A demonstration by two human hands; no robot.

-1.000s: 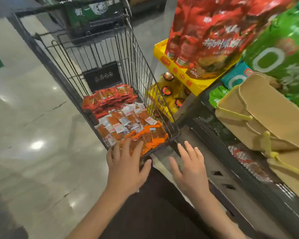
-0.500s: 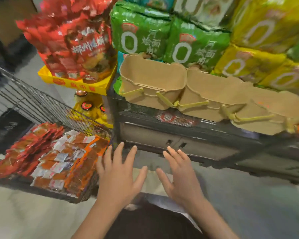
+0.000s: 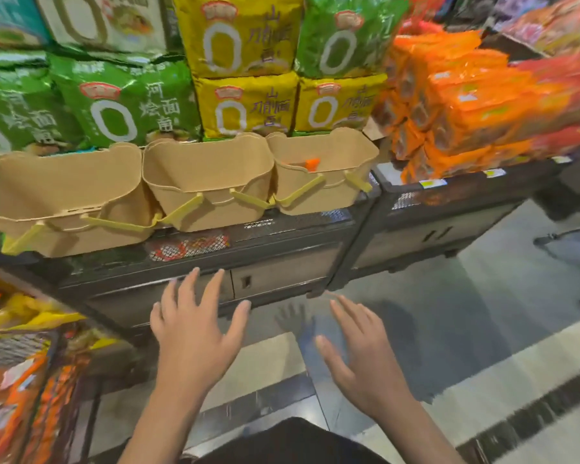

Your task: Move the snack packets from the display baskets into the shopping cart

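Hands have swung right since the earlier picture: the shopping cart (image 3: 17,390) with its snack packets (image 3: 10,393) now shows only at the bottom left corner, and the three tan display baskets (image 3: 208,182) sit in the middle on the dark shelf (image 3: 282,236). The left hand (image 3: 195,333) and right hand (image 3: 362,356) are both spread flat with fingers wide, holding nothing, low in front of the shelf and below the baskets. One orange packet (image 3: 312,164) peeks out of the right basket, up and away from both hands. Green bags (image 3: 124,102) and yellow bags (image 3: 248,105) behind show a big "0" and Chinese writing.
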